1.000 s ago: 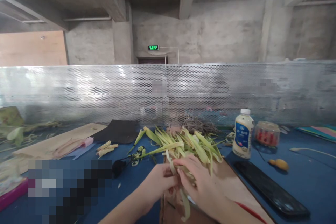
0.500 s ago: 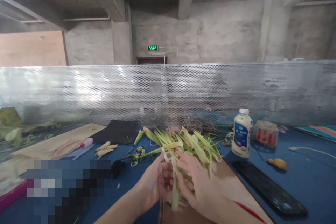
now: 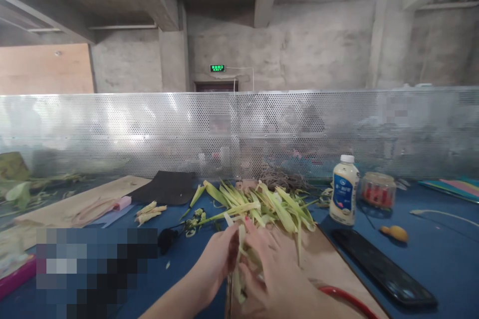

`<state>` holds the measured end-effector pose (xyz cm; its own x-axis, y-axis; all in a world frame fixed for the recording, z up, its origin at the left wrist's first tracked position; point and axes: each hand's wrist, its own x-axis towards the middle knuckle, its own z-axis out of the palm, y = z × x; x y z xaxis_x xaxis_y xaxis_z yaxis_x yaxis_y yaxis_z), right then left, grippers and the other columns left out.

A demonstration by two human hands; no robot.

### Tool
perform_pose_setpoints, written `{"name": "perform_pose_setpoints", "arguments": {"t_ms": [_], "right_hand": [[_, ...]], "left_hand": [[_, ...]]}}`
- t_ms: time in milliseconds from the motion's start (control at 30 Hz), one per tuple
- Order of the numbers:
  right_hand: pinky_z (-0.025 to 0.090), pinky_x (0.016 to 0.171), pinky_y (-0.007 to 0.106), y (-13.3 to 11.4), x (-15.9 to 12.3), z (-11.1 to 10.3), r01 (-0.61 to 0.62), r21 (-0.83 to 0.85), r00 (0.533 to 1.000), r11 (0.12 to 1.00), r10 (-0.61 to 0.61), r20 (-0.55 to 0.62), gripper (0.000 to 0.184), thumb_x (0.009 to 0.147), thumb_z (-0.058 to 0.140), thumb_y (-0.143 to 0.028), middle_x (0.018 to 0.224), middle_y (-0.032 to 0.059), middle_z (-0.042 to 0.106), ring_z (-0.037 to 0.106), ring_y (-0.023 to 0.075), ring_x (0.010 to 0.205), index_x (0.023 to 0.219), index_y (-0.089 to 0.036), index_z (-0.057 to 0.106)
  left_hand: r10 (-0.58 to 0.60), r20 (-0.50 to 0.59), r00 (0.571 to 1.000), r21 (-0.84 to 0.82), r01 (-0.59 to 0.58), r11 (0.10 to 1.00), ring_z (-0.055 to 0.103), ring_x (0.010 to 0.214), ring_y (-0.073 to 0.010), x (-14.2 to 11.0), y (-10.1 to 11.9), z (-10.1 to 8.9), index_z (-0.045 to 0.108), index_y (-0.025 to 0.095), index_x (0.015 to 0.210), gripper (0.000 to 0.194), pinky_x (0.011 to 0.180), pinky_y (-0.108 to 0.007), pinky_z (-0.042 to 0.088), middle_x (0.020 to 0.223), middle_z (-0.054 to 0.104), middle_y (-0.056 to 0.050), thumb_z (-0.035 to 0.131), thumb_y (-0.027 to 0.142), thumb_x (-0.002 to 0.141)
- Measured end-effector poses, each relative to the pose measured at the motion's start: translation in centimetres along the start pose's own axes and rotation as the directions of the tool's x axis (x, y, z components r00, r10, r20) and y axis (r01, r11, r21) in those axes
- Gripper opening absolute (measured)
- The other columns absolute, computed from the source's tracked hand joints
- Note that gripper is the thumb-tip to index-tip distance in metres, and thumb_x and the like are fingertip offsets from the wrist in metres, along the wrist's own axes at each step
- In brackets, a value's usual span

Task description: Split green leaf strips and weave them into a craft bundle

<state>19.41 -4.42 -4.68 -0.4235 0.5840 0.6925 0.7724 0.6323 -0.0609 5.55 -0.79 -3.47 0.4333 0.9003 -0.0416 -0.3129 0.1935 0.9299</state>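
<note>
My left hand [image 3: 220, 255] and my right hand [image 3: 275, 264] are close together over a brown board [image 3: 318, 254]. Between them is a pale green corn husk strip [image 3: 241, 290], its lower end hanging toward the board. The left fingers curl behind the strip and are partly hidden. My right fingers and thumb bend around it from the other side. Just beyond the fingertips lies a loose pile of corn husks [image 3: 282, 209], green to yellowish. A curved red handle [image 3: 346, 296] pokes out beside my right forearm; the rest of that tool is hidden.
To the right are a white-capped bottle [image 3: 344, 192], a jar with red contents [image 3: 377, 192], a black phone [image 3: 385, 269] and a small orange gourd-shaped thing [image 3: 395, 233]. Left are black paper [image 3: 164, 187] and folded husks [image 3: 149, 213]. A perforated metal screen [image 3: 168, 134] closes off the back.
My hands have drawn closer together around the husk strip, the right one shifting left. The strip's hanging end has swung slightly left. More of the red handle shows now.
</note>
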Motion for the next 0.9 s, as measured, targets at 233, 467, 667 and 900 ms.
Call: {"name": "perform_pose_setpoints", "arguments": {"t_ms": [233,467,667,900], "right_hand": [[0.043,0.089,0.04,0.0,0.5,-1.4,0.021,0.11,0.989,0.994,-0.005,-0.147,0.059,0.08,0.046,-0.022,0.121,0.0142,0.049,0.047,0.0245,0.11,0.133,-0.015,0.021],[0.048,0.056,0.031,3.8,3.1,-5.6,-0.441,0.398,0.898,0.805,0.402,0.181,0.037,0.088,0.036,-0.042,0.07,0.0039,0.063,0.058,0.0163,0.059,0.116,-0.021,0.049],[0.052,0.059,0.029,3.3,2.3,-5.0,-0.553,0.616,0.8,0.561,0.153,0.58,0.062,0.077,0.059,-0.036,0.076,0.0024,0.068,0.064,0.0174,0.068,0.133,-0.026,0.035],[0.051,0.074,0.034,1.9,2.3,-2.9,-0.487,0.697,0.859,0.526,0.144,0.491,0.039,0.075,0.06,-0.023,0.099,0.0032,0.065,0.062,0.0189,0.086,0.113,-0.025,0.057]], "left_hand": [[0.029,-0.053,0.998,-0.094,-0.034,0.995,0.06,0.062,-0.0175,-0.1,0.7,0.1,0.062,0.012,0.084,0.021,0.061,-0.026,0.044,0.065,0.066,-0.005,0.054,0.03,0.076],[0.03,-0.143,0.989,-0.115,-0.047,0.992,0.048,0.04,-0.0111,0.7,0.9,-0.5,0.057,0.015,0.067,0.023,0.049,-0.021,0.038,0.04,0.049,0.003,0.052,0.034,0.078],[0.058,-0.122,0.991,-0.18,-0.08,0.98,0.031,0.033,-0.0052,0.7,0.9,-0.6,0.052,0.014,0.058,0.03,0.039,-0.017,0.027,0.036,0.035,0.007,0.047,0.031,0.082],[0.077,-0.147,0.986,-0.128,-0.096,0.987,0.027,0.034,-0.0042,0.6,1.2,-0.4,0.046,0.015,0.052,0.033,0.038,-0.016,0.024,0.035,0.032,0.007,0.047,0.031,0.081]]}}
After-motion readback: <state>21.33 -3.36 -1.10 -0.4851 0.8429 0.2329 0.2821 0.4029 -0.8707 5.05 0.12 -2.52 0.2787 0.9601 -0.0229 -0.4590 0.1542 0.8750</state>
